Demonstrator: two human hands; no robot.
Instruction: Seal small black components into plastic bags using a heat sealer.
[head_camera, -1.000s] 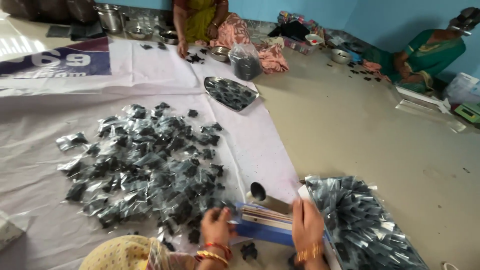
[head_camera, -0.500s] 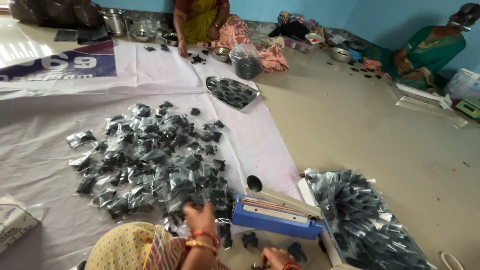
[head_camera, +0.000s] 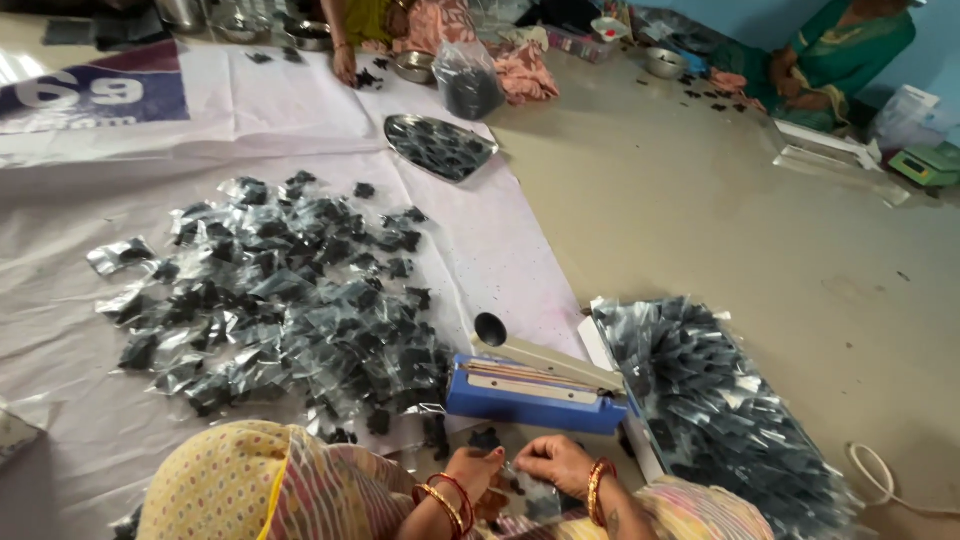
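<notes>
My left hand (head_camera: 472, 468) and my right hand (head_camera: 556, 462) meet low in the view, just in front of a blue heat sealer (head_camera: 535, 385) whose arm is raised. Between their fingertips they pinch a small clear packet (head_camera: 512, 470) with dark contents. A wide heap of filled dark packets (head_camera: 285, 290) lies on the pale sheet to the left. Another dense pile of shiny packets (head_camera: 720, 400) sits to the right of the sealer. A yellow patterned cloth covers my knee at the bottom left.
A metal tray (head_camera: 440, 147) with dark pieces lies further out on the white sheet (head_camera: 80, 300). Two other people sit at the far side with bowls and a filled bag (head_camera: 467, 80). A small scale (head_camera: 925, 165) stands far right. A white cable (head_camera: 885, 485) curls on the floor.
My left hand has come back from the packet heap toward my lap. Both hands now meet in front of the sealer on one small packet. The sealer arm stays raised.
</notes>
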